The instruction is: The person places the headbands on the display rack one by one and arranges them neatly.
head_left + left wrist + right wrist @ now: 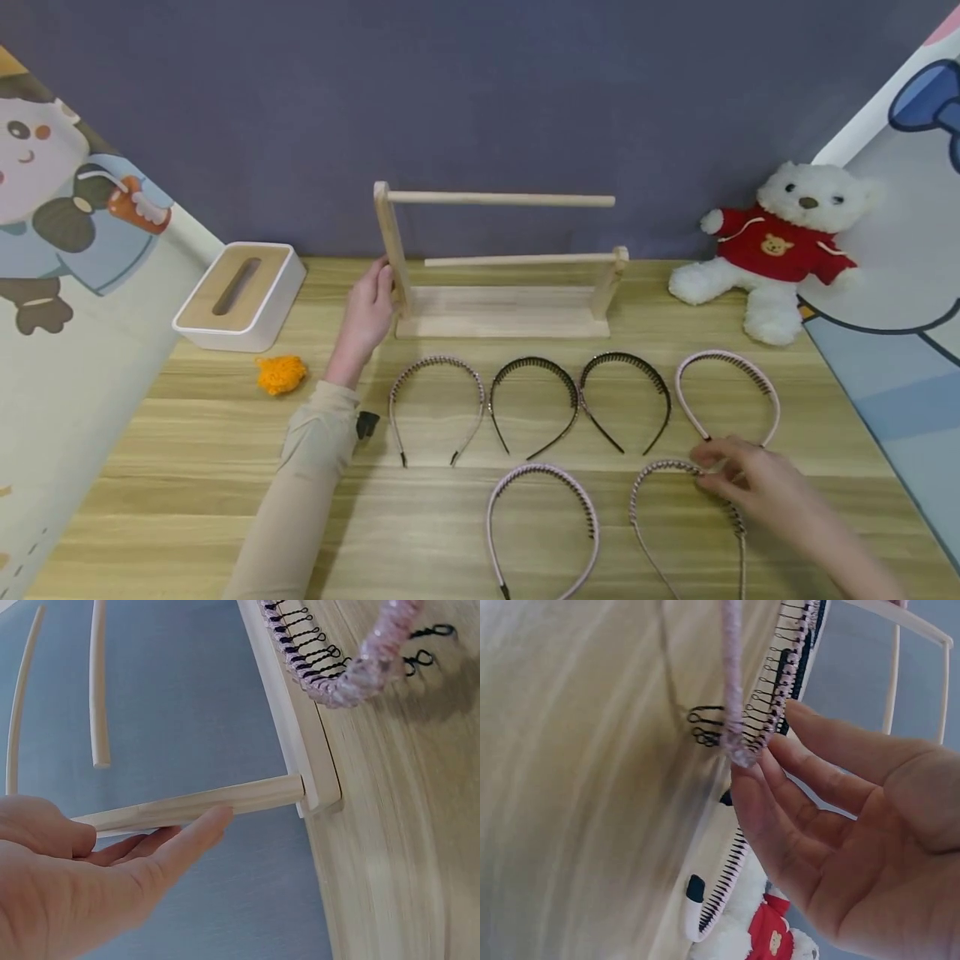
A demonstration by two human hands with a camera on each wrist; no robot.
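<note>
My left hand [369,307] is at the left upright of a pale wooden rack [502,312] with two horizontal rods; in the left wrist view, the thumb and fingers hold the post [255,796] from both sides. At the lower right, my right hand [757,483] pinches the top of a pinkish beaded, toothed headband [647,477] between thumb and fingertips, seen closer in the right wrist view [739,750]. Around it lie a pale pink headband [777,407], a lilac headband [491,517], two black headbands [534,362] and another beaded headband [437,361].
A white tissue box with a wooden lid [262,325] stands at the left, an orange yarn bundle [281,375] in front of it. A white teddy bear in a red top [780,246] sits at the back right. A dark panel [480,100] rises behind the table.
</note>
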